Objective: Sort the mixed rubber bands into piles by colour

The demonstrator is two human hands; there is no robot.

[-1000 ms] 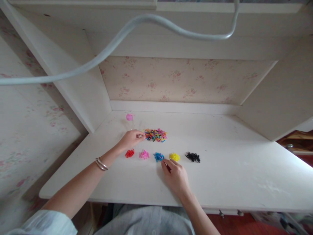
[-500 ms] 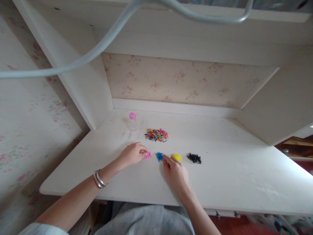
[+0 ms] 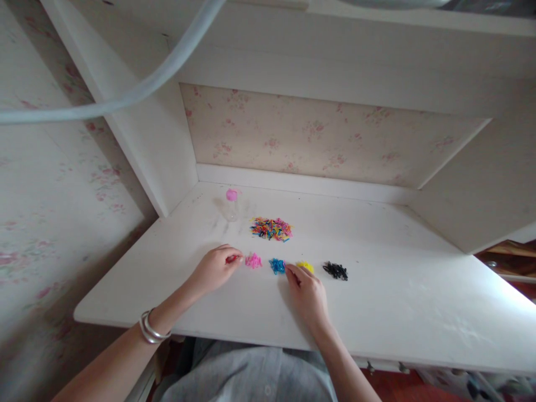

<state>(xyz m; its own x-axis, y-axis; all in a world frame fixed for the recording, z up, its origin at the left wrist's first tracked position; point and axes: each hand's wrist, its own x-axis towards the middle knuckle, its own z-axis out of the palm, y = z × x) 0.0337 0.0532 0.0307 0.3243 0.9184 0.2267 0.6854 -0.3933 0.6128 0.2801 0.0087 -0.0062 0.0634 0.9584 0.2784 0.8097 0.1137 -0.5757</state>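
Small rubber bands lie in heaps by colour: pink (image 3: 253, 261), blue (image 3: 277, 266), yellow (image 3: 306, 266) and black (image 3: 335, 271). Behind them is a mixed heap of multicoloured bands (image 3: 272, 229). My left hand (image 3: 218, 268), palm inward, is closed just left of the pink heap, and a bit of red rubber band (image 3: 231, 258) shows between its fingers. My right hand (image 3: 307, 293) is pinched at the right edge of the blue heap, in front of the yellow one. A speck of pink or purple, seemingly a rubber band, shows at its fingertips.
A clear bottle (image 3: 231, 209) with a pink top stands behind, left of the mixed heap. The white desk (image 3: 397, 307) has side panels and a shelf above. A pale tube (image 3: 167, 70) crosses the upper left, close to the camera.
My left hand has drawn back leftward from the pink heap, which now shows whole. My right hand stays by the blue heap. The view has shifted slightly.
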